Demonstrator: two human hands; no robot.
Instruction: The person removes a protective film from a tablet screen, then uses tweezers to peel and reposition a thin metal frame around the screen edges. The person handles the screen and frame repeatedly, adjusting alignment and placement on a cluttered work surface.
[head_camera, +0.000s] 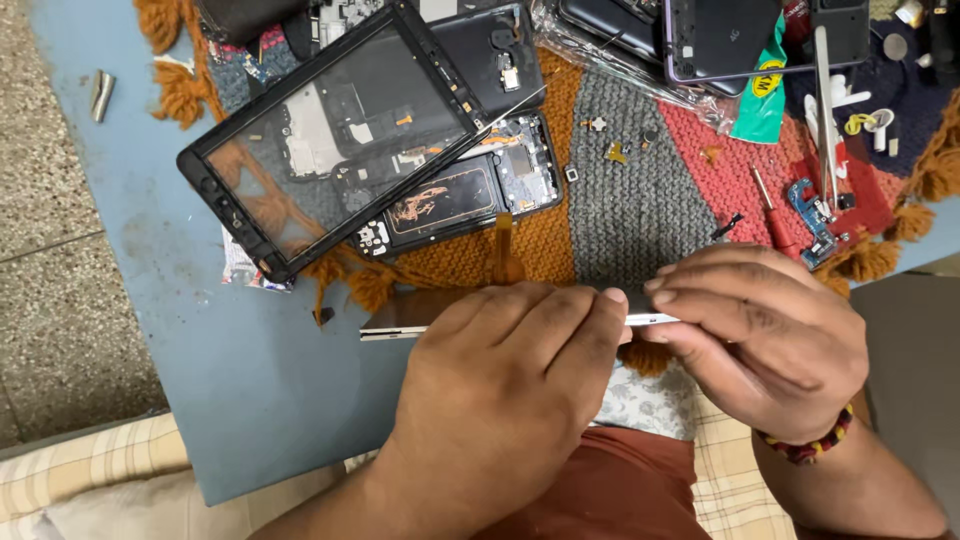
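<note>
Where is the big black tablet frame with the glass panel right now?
The black tablet frame lies upper left on the blue table, overlapping an opened phone.

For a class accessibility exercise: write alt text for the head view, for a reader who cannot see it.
Two bare hands, left hand and right hand, hold a thin silver-edged phone edge-on above a blue table. Beyond them, an opened phone body and a black screen frame lie on a knitted mat.

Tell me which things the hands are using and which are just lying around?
In use: left hand and right hand both grip a thin silver phone.

Lying about: black screen frame, opened phone, red screwdriver, knitted mat.
</note>
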